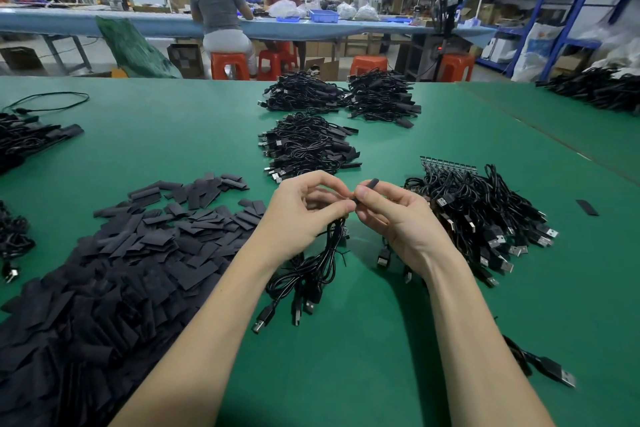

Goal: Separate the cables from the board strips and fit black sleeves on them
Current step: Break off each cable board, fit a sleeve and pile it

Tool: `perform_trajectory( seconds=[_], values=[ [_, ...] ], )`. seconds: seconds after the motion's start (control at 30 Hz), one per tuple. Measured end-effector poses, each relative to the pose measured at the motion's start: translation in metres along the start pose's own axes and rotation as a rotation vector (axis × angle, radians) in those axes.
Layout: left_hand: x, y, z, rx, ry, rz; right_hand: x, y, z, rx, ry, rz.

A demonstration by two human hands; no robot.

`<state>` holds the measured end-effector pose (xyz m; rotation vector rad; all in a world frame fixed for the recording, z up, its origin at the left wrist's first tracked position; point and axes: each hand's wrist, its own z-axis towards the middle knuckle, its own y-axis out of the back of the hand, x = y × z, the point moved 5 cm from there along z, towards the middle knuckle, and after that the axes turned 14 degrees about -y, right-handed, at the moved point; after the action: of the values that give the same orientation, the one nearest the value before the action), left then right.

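At the centre of the frame the two hands meet just above the green counter (207,135). The right hand (398,218) has its grip closed on a black sleeve (370,185), pinched between thumb and forefinger, with the sleeve's far end poking up past the fingertips. The left hand (304,211) has its grip closed too, fingers curled round the end of a cable bundle (311,270) whose USB plugs trail down onto the counter toward the lower centre. The two grips touch at the fingertips; the cable's board end is hidden between them, so I cannot tell how far it sits inside the sleeve.

By my reading, the step in hand is the sleeving of one cable. The next move likely calls for holding the sleeve mouth open and feeding the cable end straight in, then sliding it home.

At the left a wide heap of loose sleeves (114,270) covers the counter. To the right lies a pile of unsleeved cables (485,215), with a board strip (446,165) at its upper edge. Above the hands sit stacks of finished cables (304,146).

The only containers are far off at the top centre: a blue bin (323,15) on the rear counter, its contents not visible, and white bags (356,10) beside it, their contents too small to tell.
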<state>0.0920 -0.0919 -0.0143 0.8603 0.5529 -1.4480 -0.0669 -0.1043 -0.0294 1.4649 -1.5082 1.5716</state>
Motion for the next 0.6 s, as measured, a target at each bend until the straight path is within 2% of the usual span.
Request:
perform_trajectory(
  seconds=[0.1, 0.23, 0.33, 0.6],
  values=[
    [0.003, -0.001, 0.001, -0.02, 0.029, -0.013, 0.002, -0.001, 0.0, -0.059, 0.026, 0.014],
    [0.006, -0.004, 0.0, -0.011, 0.054, 0.03, 0.007, 0.002, -0.001, -0.16, 0.162, -0.056],
    [0.005, -0.007, 0.0, -0.051, 0.054, 0.004, 0.008, -0.002, -0.002, -0.178, 0.231, -0.077],
    [0.008, -0.01, -0.002, -0.085, 0.099, -0.039, 0.012, -0.002, -0.004, -0.196, 0.271, -0.043]
  ],
)
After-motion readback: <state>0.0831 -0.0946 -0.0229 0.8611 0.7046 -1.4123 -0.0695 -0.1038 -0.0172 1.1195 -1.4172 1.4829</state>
